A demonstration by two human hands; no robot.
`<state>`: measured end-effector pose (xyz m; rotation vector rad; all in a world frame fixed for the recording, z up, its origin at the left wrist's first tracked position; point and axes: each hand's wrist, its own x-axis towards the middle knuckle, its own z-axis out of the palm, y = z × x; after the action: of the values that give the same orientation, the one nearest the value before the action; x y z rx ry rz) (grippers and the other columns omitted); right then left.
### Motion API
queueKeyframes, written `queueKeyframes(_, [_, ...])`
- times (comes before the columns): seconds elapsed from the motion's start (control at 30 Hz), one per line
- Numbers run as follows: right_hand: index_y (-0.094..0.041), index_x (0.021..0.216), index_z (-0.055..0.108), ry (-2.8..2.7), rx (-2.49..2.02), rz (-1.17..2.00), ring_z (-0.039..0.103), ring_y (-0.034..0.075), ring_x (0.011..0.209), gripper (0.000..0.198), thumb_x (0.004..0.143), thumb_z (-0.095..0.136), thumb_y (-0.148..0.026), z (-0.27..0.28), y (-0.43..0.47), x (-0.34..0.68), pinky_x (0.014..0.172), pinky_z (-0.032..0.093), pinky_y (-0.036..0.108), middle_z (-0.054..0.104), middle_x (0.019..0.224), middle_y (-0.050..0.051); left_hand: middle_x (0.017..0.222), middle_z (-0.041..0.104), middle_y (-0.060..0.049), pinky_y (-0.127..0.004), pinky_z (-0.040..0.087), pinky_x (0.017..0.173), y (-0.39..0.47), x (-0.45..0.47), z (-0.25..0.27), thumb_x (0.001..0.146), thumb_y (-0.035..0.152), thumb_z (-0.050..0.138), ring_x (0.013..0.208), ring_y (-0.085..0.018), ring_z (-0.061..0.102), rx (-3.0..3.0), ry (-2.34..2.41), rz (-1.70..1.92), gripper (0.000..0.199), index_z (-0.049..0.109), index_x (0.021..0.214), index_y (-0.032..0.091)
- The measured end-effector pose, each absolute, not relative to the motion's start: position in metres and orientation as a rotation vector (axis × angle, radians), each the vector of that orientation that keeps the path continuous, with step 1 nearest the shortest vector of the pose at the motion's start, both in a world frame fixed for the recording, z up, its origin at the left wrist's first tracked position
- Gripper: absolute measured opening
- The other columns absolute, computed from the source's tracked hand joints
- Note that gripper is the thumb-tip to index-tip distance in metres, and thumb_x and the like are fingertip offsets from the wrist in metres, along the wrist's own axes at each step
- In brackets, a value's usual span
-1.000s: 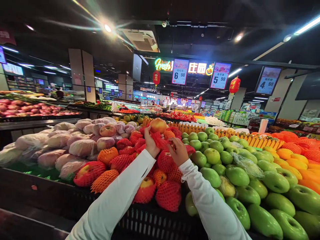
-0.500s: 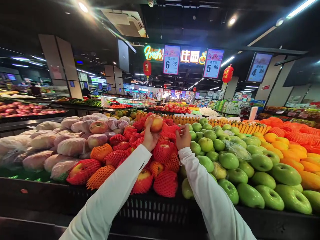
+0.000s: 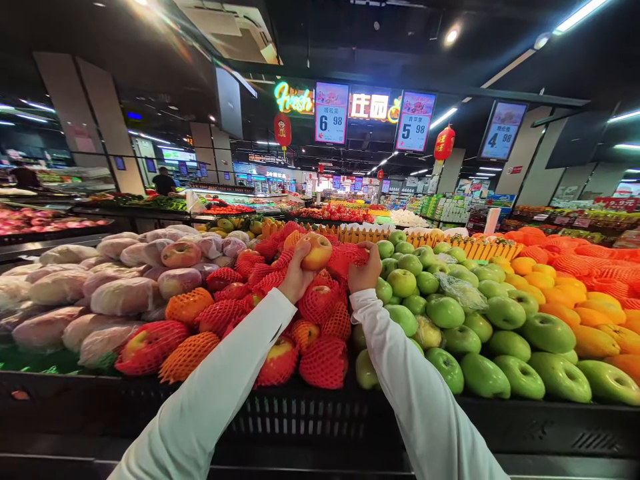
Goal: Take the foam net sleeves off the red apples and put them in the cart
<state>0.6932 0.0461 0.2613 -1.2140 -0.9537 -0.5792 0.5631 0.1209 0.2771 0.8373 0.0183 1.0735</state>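
Note:
My left hand (image 3: 297, 273) is wrapped round a bare red-yellow apple (image 3: 318, 252), lifted just over the pile. To its right my right hand (image 3: 365, 268) is closed, its fingertips pinching the edge of a red foam net (image 3: 345, 259) that stretches toward the apple. Below both hands lie several apples in red and orange foam nets, such as a red-netted apple (image 3: 318, 301) and an orange-netted one (image 3: 305, 333). Green apples (image 3: 445, 312) are heaped right beside my right wrist. My right fingertips are partly hidden behind the hand.
Film-wrapped apples (image 3: 125, 295) fill the left side, oranges (image 3: 565, 300) the far right. A black crate edge (image 3: 300, 420) runs along the front. A low yellow fence (image 3: 360, 233) stands behind the fruit. Price screens (image 3: 331, 113) hang overhead. A person (image 3: 164, 181) is in the back left.
The view has swung slightly right, so the display sits further left. Both hands keep their grips, the apple still in my left hand.

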Motion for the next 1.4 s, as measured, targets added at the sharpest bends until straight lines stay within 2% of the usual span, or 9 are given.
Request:
queueKeyframes(0.1, [-0.022, 0.100, 0.054, -0.884, -1.241, -0.582, 0.062, 0.020, 0.088, 0.035, 0.066, 0.050, -0.013, 0.255, 0.052, 0.700, 0.085, 0.055, 0.037, 0.066, 0.102, 0.007, 0.106, 0.073, -0.006, -0.028, 0.057, 0.082, 0.126, 0.564, 0.276, 0.064, 0.050, 0.083, 0.101, -0.021, 0.070, 0.767, -0.033, 1.165, 0.053, 0.068, 0.105, 0.020])
queueKeyframes(0.27, [-0.020, 0.094, 0.054, -0.690, -1.294, -0.434, 0.052, 0.012, 0.061, 0.027, 0.069, 0.066, -0.026, 0.245, 0.061, 0.714, 0.062, 0.049, 0.028, 0.066, 0.092, 0.003, 0.104, 0.072, -0.005, -0.028, 0.056, 0.074, 0.137, 0.559, 0.278, 0.070, 0.065, 0.076, 0.094, -0.021, 0.071, 0.713, -0.080, 1.256, 0.059, 0.068, 0.108, 0.021])
queueKeyframes(0.43, [-0.020, 0.088, 0.054, -0.774, -1.336, -0.324, 0.051, 0.011, 0.060, 0.039, 0.064, 0.081, -0.036, 0.254, 0.057, 0.703, 0.059, 0.046, 0.028, 0.065, 0.088, 0.001, 0.101, 0.073, -0.005, -0.027, 0.057, 0.075, 0.138, 0.561, 0.278, 0.069, 0.062, 0.078, 0.096, -0.021, 0.071, 0.673, -0.066, 1.262, 0.056, 0.068, 0.107, 0.022])
queueKeyframes(0.6, [-0.020, 0.083, 0.059, -1.052, -1.239, -0.524, 0.057, 0.015, 0.071, 0.020, 0.078, 0.072, -0.035, 0.266, 0.045, 0.687, 0.065, 0.048, 0.028, 0.067, 0.085, 0.002, 0.101, 0.074, -0.005, -0.030, 0.058, 0.086, 0.136, 0.563, 0.275, 0.072, 0.061, 0.076, 0.101, -0.022, 0.071, 0.667, -0.026, 1.219, 0.054, 0.068, 0.106, 0.021])
queueKeyframes(0.7, [-0.021, 0.078, 0.062, -1.091, -1.223, -0.533, 0.056, 0.013, 0.063, 0.019, 0.081, 0.070, -0.037, 0.266, 0.043, 0.686, 0.065, 0.048, 0.028, 0.067, 0.077, 0.001, 0.101, 0.074, -0.005, -0.030, 0.059, 0.086, 0.135, 0.563, 0.276, 0.073, 0.057, 0.075, 0.096, -0.021, 0.072, 0.637, -0.034, 1.201, 0.050, 0.068, 0.105, 0.020])
queueKeyframes(0.93, [-0.021, 0.061, 0.064, -1.106, -1.343, -0.092, 0.064, 0.019, 0.062, 0.051, 0.091, 0.054, -0.062, 0.256, 0.056, 0.685, 0.066, 0.054, 0.032, 0.066, 0.060, 0.004, 0.098, 0.076, -0.006, -0.027, 0.060, 0.079, 0.125, 0.560, 0.278, 0.077, 0.048, 0.075, 0.088, -0.020, 0.073, 0.630, -0.049, 1.133, 0.040, 0.070, 0.103, 0.018])
queueKeyframes(1.0, [-0.020, 0.065, 0.067, -1.061, -1.245, 0.052, 0.070, 0.021, 0.069, 0.052, 0.093, 0.048, -0.059, 0.255, 0.059, 0.685, 0.070, 0.057, 0.034, 0.070, 0.067, 0.006, 0.098, 0.077, -0.006, -0.026, 0.060, 0.077, 0.123, 0.560, 0.278, 0.078, 0.047, 0.074, 0.088, -0.019, 0.073, 0.638, -0.038, 1.124, 0.039, 0.071, 0.104, 0.018])
queueKeyframes(1.17, [-0.020, 0.086, 0.072, -1.160, -0.932, 0.116, 0.075, 0.020, 0.084, 0.023, 0.081, 0.056, -0.036, 0.255, 0.061, 0.690, 0.080, 0.061, 0.034, 0.077, 0.093, 0.004, 0.101, 0.077, -0.004, -0.027, 0.060, 0.085, 0.125, 0.561, 0.277, 0.078, 0.046, 0.075, 0.097, -0.020, 0.074, 0.639, -0.053, 1.175, 0.039, 0.070, 0.106, 0.019])
queueKeyframes(1.4, [-0.019, 0.080, 0.066, -1.351, -1.166, 0.135, 0.072, 0.019, 0.082, 0.008, 0.077, 0.059, -0.017, 0.253, 0.066, 0.686, 0.081, 0.060, 0.033, 0.074, 0.084, 0.004, 0.100, 0.076, -0.002, -0.028, 0.058, 0.091, 0.132, 0.566, 0.273, 0.070, 0.048, 0.079, 0.102, -0.021, 0.072, 0.667, -0.010, 1.275, 0.044, 0.070, 0.104, 0.022])
